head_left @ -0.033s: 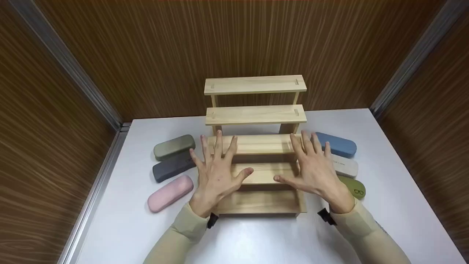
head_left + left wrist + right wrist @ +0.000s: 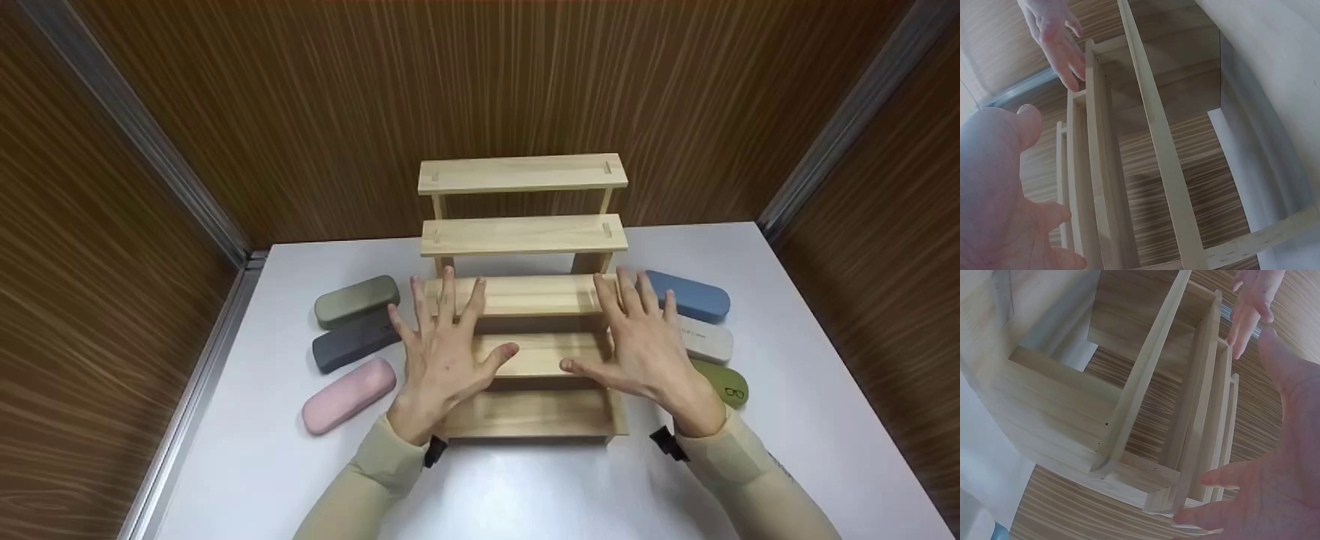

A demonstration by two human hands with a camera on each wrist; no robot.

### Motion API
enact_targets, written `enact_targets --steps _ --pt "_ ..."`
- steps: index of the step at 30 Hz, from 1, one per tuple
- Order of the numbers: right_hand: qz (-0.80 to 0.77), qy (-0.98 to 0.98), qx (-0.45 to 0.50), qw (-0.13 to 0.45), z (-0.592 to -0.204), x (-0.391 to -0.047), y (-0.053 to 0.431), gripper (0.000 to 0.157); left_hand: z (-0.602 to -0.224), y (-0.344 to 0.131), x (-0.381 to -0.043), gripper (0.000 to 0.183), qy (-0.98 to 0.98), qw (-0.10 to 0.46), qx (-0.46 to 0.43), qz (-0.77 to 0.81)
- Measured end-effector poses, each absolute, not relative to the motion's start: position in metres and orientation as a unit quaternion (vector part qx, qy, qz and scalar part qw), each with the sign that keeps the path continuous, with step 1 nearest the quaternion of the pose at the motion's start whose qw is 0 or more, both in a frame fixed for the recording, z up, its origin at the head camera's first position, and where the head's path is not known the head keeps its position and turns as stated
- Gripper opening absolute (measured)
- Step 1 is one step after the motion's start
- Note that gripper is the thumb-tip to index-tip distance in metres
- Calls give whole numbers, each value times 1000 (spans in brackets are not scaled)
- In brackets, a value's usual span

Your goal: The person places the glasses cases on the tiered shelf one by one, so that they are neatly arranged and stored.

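A tiered wooden shelf [image 2: 525,234] stands in the middle of the white table. My left hand [image 2: 444,360] hovers over its left side with fingers spread and the palm down, holding nothing. Over the right side is my right hand [image 2: 649,349], spread in the same way, its thumb pointing towards the left thumb. Left of the shelf lie a grey-green glasses case [image 2: 357,301], a dark grey case [image 2: 352,343] and a pink case [image 2: 349,396]. To its right are a blue case [image 2: 694,296], a white case [image 2: 709,339] and an olive case [image 2: 724,384], partly hidden by my right hand.
The white table [image 2: 240,465] backs onto a brown wood-grain wall [image 2: 517,82]. Similar panels rise at both sides, with metal strips along the corners. The shelf's upper boards stand higher towards the back wall.
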State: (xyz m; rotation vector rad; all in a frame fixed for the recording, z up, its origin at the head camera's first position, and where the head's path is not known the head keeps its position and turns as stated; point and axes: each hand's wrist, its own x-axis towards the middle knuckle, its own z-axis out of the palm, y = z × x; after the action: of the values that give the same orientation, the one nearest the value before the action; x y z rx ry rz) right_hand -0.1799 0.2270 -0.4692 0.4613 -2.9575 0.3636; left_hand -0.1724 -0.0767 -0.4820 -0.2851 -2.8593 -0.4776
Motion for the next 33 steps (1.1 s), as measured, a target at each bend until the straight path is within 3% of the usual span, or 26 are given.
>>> enact_targets --steps 14,22,33 --pt "137 -972 173 83 -465 -181 237 131 -476 -78 -170 105 -975 118 -97 -164" --pt "171 -956 203 123 -462 -182 246 125 -475 -84 -170 104 -970 136 -101 -172" --pt "207 -950 200 122 -455 -177 266 108 -479 -101 -170 75 -930 249 -139 -232"
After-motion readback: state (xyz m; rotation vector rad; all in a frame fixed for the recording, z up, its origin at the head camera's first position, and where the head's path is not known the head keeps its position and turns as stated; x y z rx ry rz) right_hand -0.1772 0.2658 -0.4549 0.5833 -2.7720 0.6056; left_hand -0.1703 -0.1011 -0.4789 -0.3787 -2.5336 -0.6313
